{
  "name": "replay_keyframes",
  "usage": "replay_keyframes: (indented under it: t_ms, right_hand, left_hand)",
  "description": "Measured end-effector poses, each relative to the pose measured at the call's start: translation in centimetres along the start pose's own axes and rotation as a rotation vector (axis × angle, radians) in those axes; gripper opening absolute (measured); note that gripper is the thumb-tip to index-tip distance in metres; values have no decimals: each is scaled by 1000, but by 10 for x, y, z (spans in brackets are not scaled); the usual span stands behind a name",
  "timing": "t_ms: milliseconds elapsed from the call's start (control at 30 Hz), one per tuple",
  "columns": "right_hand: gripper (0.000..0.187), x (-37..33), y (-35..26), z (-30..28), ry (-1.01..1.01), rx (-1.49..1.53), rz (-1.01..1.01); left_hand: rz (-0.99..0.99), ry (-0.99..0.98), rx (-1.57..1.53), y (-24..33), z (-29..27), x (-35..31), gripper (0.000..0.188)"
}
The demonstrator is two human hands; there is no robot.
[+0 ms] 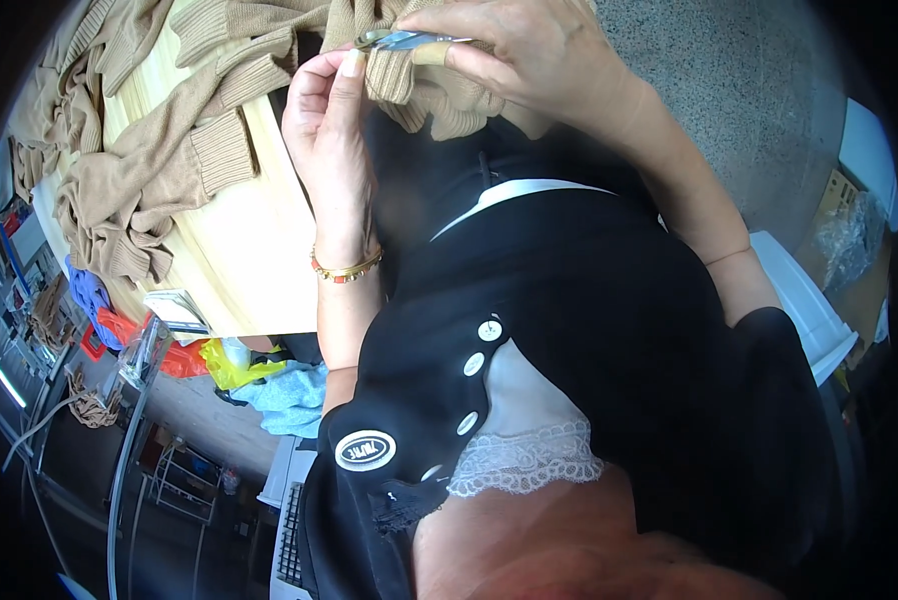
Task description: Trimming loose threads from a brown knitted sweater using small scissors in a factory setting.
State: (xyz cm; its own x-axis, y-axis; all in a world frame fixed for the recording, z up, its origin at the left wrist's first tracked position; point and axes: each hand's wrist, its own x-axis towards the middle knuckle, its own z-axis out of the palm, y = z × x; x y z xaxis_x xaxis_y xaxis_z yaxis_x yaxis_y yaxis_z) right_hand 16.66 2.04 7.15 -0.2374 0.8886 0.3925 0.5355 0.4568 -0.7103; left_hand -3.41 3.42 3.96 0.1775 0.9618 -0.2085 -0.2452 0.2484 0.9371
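My right hand is closed around small blue thread snips, their tips pointing left toward my other hand. A tan wrap covers one of its fingertips. Thumb and forefinger of my left hand pinch together at the edge of a ribbed cuff, right by the tips of the snips. Whether a loose thread lies between these fingers is too small to make out. The cuff belongs to a tan knitted garment that hangs over my lap, partly hidden behind my right hand.
More tan knitwear lies piled on a pale wooden table to the left. A small box sits at its near edge. Bags and light blue cloth are below. White plastic bins stand on the right.
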Motion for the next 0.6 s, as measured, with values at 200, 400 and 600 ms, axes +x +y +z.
replay_keyframes:
  t_ms: [200,400,600]
  right_hand:
    - [20,-2,5,7,26,-261,-130]
    - [21,-1,3,8,60,-263,-142]
    - [20,-1,2,9,65,-321,-137]
  left_hand:
    - [29,-15,8,-1,-1,-1,12]
    - [120,-13,86,-4,1,-3,11]
    - [189,-22,159,-5,4,-6,12]
